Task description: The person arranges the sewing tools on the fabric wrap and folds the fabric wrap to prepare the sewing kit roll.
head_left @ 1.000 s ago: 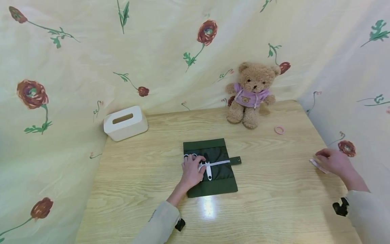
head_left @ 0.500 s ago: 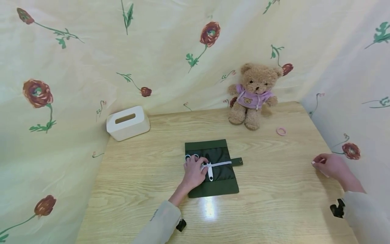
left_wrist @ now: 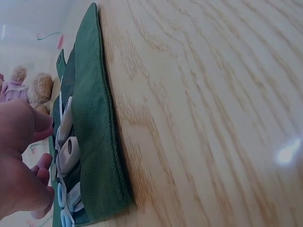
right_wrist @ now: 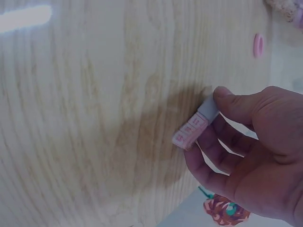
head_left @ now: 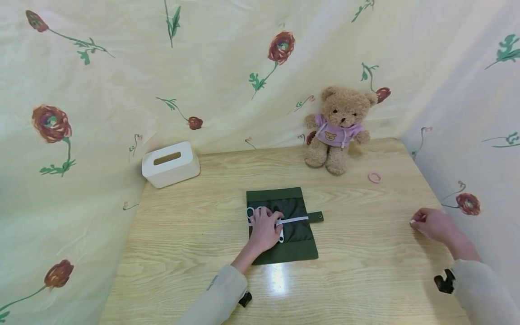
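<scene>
My left hand (head_left: 265, 230) is over an unfolded dark green tool roll (head_left: 296, 255), its thumb and fingers bent and spread around the white elastic strap (head_left: 294, 220). Scissors with pale loop handles (head_left: 250, 212) lie under the strap, beside a white-handled tool (head_left: 281, 237) partly covered by the hand. In the left wrist view a gap shows between thumb and fingers, near several white handles (left_wrist: 71, 153). Far to the right, my right hand (head_left: 438, 225) pinches a folded pink-and-white tape measure (right_wrist: 189, 130) by its grey end, above the table.
A teddy bear (head_left: 335, 131) in a purple hoodie sits against the floral cloth at the back. To its right lies a pink ring (head_left: 374, 177). A white tissue box (head_left: 170, 164) stands at the back left of the wooden table (head_left: 174, 266).
My right hand has picked the tape measure up off the table and come slightly left with it. My left hand has shifted a little right across the tool roll.
</scene>
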A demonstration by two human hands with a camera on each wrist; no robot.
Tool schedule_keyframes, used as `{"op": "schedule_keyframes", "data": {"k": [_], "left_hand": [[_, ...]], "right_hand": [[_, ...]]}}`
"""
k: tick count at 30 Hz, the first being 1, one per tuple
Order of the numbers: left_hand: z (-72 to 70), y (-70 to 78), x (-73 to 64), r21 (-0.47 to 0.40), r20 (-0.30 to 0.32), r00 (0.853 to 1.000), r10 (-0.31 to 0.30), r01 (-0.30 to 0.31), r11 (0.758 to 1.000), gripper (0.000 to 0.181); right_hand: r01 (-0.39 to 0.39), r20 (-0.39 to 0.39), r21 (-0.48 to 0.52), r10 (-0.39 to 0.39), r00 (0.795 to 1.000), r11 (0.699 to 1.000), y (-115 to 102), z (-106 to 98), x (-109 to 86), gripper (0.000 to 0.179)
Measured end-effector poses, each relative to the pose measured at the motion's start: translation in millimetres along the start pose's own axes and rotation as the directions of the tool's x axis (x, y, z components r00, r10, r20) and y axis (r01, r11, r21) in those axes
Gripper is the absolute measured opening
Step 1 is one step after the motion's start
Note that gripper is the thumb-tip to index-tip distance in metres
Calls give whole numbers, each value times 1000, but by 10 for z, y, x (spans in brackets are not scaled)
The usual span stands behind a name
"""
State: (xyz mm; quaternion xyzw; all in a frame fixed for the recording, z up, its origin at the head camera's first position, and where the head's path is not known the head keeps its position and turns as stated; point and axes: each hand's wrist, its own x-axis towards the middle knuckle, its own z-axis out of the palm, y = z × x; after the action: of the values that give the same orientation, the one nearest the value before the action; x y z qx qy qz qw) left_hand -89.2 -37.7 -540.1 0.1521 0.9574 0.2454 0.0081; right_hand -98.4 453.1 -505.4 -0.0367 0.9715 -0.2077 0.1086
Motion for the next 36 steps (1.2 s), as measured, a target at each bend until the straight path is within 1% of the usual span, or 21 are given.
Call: {"op": "schedule_keyframes", "data": {"k": [2, 4, 6, 8, 11, 15, 19, 21, 23, 27, 32, 36], "left_hand": [[5, 14, 10, 22, 7, 1000, -6, 6, 1000, 21], [7, 23, 18, 41, 11, 1000, -12, 12, 999, 21], [14, 24, 26, 51, 13, 1000, -19, 18, 999, 21], [18, 21, 34, 52, 10, 1000, -24, 23, 998, 22], [39, 0, 52, 48, 10, 999, -36, 35, 998, 21], [57, -9, 74, 44, 20, 998, -52, 51, 998, 21], [60, 4, 91, 48, 42, 996, -72, 70, 996, 19], [58, 16, 100, 44, 52, 995, -82, 80, 996, 18], [51, 32, 106, 37, 61, 994, -93, 90, 995, 17], [32, 73, 114, 18, 70, 992, -108, 107, 994, 14], [26, 107, 130, 13, 79, 987, -143, 142, 990, 12], [34, 116, 141, 1, 87, 982, -166, 166, 986, 12]], "right_hand": [[3, 2, 20, -3, 1000, 1000, -73, 9, 6, 14], [0, 11, 73, 0, 1000, 997, -143, 29, 24, 16], [-19, 28, 160, 15, 999, 987, -215, 58, 52, 19], [-30, 43, 250, 20, 999, 968, -289, 82, 91, 22], [-48, 67, 379, 24, 997, 924, -418, 117, 157, 25], [-42, 84, 508, 0, 996, 861, -633, 177, 254, 28], [-22, 82, 631, -39, 996, 775, -876, 280, 368, 27], [-11, 79, 678, -58, 995, 735, -1009, 341, 437, 26], [-1, 79, 711, -79, 994, 703, -1144, 400, 513, 25], [9, 86, 744, -109, 990, 668, -1438, 504, 648, 25], [20, 100, 776, -155, 983, 631, -1761, 634, 800, 24], [27, 113, 789, -187, 976, 614, -1971, 746, 906, 21]]}}
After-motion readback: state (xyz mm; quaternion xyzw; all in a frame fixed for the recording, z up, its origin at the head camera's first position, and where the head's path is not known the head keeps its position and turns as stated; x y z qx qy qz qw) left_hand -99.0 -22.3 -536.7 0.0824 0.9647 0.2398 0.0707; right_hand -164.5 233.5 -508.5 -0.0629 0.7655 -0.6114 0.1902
